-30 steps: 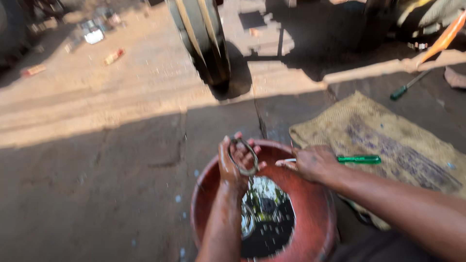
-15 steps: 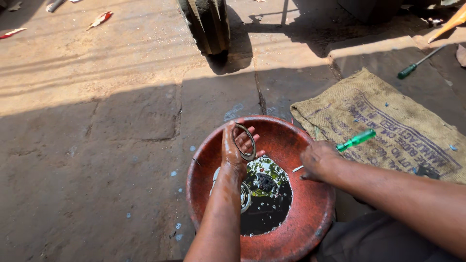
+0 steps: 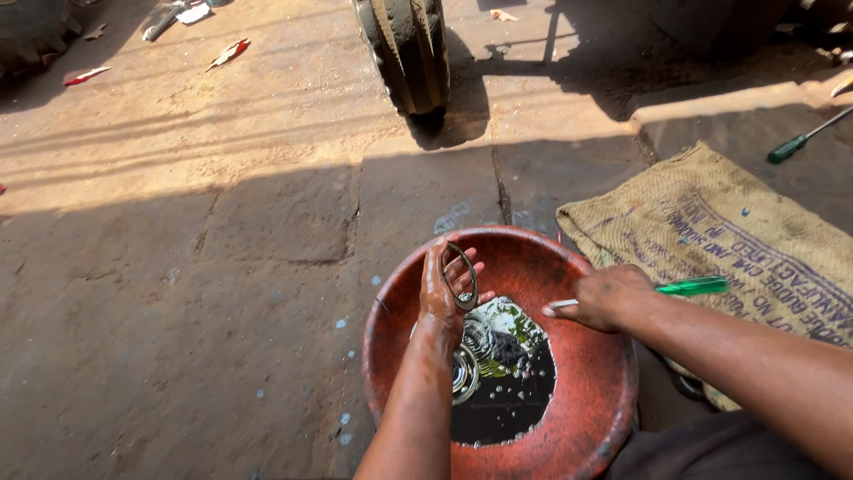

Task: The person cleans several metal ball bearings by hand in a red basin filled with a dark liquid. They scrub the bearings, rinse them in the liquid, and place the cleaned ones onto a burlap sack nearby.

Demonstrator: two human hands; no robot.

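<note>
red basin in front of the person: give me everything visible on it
The red basin is round, shallow and wide, with a worn, scuffed inner wall, possibly plastic. It sits upright on the stone ground, its right edge beside the burlap sack. A pool of dark liquid with bubbles fills the bottom, with metal parts lying in it. The left hand holds a metal ring over it; the right hand, holding a green-handled tool, hovers above its right side.

I see the bowl [image 3: 586, 436] on the floor [image 3: 222, 293] in front of me. The sack [image 3: 711, 231] lies right of it. The tyre [image 3: 404, 53] stands behind.
</note>
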